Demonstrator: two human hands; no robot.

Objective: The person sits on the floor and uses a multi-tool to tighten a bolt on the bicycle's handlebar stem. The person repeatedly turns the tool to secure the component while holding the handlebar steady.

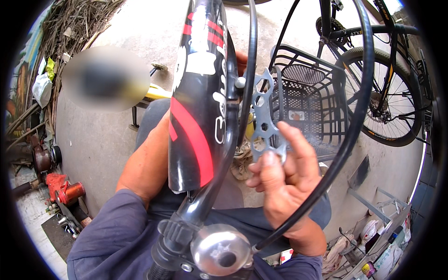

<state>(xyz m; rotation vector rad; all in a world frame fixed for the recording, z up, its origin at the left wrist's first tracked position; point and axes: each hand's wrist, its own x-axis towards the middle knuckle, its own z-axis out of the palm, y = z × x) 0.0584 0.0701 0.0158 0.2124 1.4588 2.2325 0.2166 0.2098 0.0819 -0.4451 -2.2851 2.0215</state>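
My right hand [291,186] pinches a flat grey multi-hole bicycle spanner [264,107] near its lower end. The spanner stands nearly upright in the picture, just right of a bolt with a silver head [240,82]. That bolt sits beside a wide, glossy black bike part [196,107] with red stripes and white lettering. My left forearm [147,161] passes behind this part. Of my left hand [241,63] only a bit of finger shows past its right edge; its grip is hidden. Close below are a silver bell [221,249] and a curving black cable [343,154].
A black basket [333,79] lies beyond the spanner, with another bike's wheel [392,98] at the right. Red metal equipment [65,189] stands at the left, dry stalks [74,28] behind it. A metal frame [373,205] and assorted bags occupy the lower right.
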